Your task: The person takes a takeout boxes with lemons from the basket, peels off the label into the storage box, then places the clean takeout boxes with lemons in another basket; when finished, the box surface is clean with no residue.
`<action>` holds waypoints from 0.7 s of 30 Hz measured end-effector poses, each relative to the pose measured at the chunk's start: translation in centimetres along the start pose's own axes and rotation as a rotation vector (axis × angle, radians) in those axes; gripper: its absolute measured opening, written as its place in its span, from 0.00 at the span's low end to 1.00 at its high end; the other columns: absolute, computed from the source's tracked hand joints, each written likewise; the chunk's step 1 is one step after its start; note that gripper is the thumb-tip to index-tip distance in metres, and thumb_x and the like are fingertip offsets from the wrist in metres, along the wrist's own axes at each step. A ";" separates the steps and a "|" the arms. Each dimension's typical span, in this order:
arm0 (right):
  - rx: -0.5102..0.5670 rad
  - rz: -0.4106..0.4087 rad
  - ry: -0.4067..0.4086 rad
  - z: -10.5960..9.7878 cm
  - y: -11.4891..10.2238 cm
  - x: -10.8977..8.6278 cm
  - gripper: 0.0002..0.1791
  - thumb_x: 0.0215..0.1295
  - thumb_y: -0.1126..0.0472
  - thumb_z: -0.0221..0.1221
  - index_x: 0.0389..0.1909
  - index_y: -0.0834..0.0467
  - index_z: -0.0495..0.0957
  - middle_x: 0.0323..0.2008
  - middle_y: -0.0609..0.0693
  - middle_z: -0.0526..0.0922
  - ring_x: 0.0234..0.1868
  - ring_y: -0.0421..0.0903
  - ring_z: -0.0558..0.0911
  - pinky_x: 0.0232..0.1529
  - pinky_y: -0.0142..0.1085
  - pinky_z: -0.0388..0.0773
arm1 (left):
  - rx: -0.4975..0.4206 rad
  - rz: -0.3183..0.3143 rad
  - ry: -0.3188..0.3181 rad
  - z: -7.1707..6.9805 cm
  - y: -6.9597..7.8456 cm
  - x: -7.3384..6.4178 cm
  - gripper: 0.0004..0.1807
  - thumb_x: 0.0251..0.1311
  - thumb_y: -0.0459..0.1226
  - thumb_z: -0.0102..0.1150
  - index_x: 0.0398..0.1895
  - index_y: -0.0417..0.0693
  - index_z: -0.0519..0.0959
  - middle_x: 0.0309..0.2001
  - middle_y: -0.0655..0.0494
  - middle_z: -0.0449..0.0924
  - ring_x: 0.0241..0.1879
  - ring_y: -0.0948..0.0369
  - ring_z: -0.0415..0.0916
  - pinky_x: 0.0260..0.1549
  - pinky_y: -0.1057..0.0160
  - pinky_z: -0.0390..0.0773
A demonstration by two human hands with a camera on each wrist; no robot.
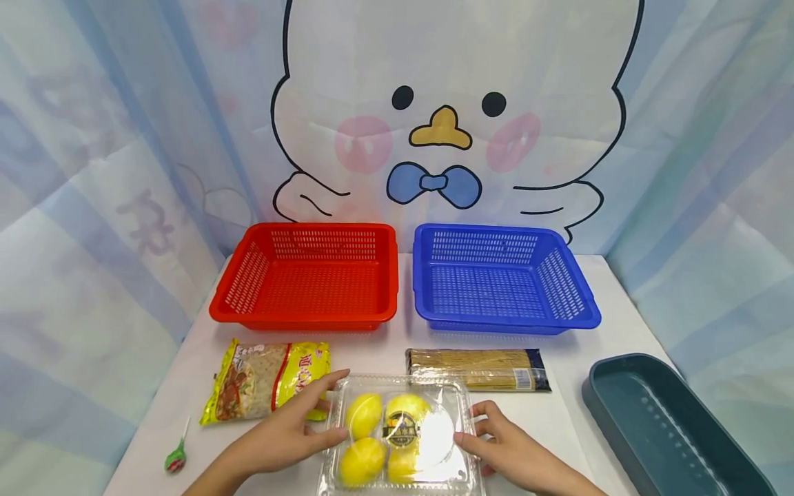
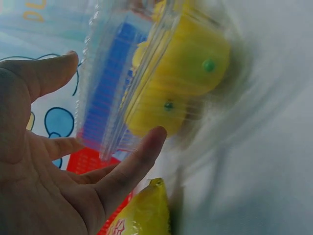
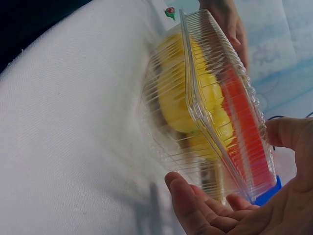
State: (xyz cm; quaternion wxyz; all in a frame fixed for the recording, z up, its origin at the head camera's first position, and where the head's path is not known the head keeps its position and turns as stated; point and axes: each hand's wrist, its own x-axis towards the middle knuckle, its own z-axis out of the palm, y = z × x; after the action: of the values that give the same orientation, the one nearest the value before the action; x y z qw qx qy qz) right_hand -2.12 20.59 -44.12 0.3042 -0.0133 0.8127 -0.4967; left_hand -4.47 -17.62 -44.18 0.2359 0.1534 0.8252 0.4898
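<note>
And here's the clear lidded box point(image 1: 434, 437), front and centre at six o'clock on the white counter point(image 1: 369, 353), yellow fruit point(image 1: 362, 461) showing inside! The left hand point(image 1: 288, 434) is at its nine, the right hand point(image 1: 509, 446) at its three, both with fingers spread wide along its sides; whether they bear its weight, I can't tell. Round the box we go: yellow food packet point(image 1: 263, 382) at ten, red basket point(image 1: 304, 318) at eleven, blue basket point(image 1: 509, 322) at one, noodle pack point(image 1: 471, 359) at two, dark tray point(image 1: 673, 434) at three, lollipop point(image 1: 176, 458) at nine!
</note>
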 end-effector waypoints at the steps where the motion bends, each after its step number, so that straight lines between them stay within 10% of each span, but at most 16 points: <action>1: 0.000 -0.001 0.001 0.0 0.0 0.0 0.34 0.77 0.45 0.61 0.65 0.67 0.62 0.45 0.56 0.84 0.35 0.50 0.85 0.36 0.44 0.85 | 0.002 0.000 0.003 0.2 -0.1 0.0 0.47 0.69 0.52 0.70 0.85 0.67 0.54 0.80 0.44 0.62 0.65 0.46 0.75 0.41 0.61 0.86; 10: -0.018 0.012 0.013 0.0 -0.2 0.0 0.35 0.77 0.45 0.61 0.66 0.67 0.61 0.46 0.55 0.83 0.36 0.50 0.85 0.36 0.44 0.85 | 0.000 -0.003 0.017 1.4 -0.5 -0.5 0.52 0.68 0.53 0.69 0.85 0.81 0.44 0.77 0.32 0.61 0.67 0.34 0.71 0.53 0.29 0.80; 21: -0.017 0.021 0.012 0.1 -0.2 0.1 0.36 0.77 0.44 0.60 0.67 0.68 0.60 0.49 0.57 0.83 0.38 0.50 0.85 0.38 0.45 0.86 | -0.030 0.017 0.026 2.8 -0.6 -1.6 0.64 0.60 0.55 0.76 0.85 0.83 0.34 0.83 0.29 0.45 0.74 0.26 0.61 0.64 0.20 0.65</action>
State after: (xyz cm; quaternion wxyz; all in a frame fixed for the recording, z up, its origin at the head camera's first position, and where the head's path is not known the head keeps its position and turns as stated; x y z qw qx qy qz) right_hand -2.20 20.32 -44.07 0.3044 -0.0046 0.8188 -0.4867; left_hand -1.68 -16.61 -45.46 0.2232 0.1506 0.8195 0.5060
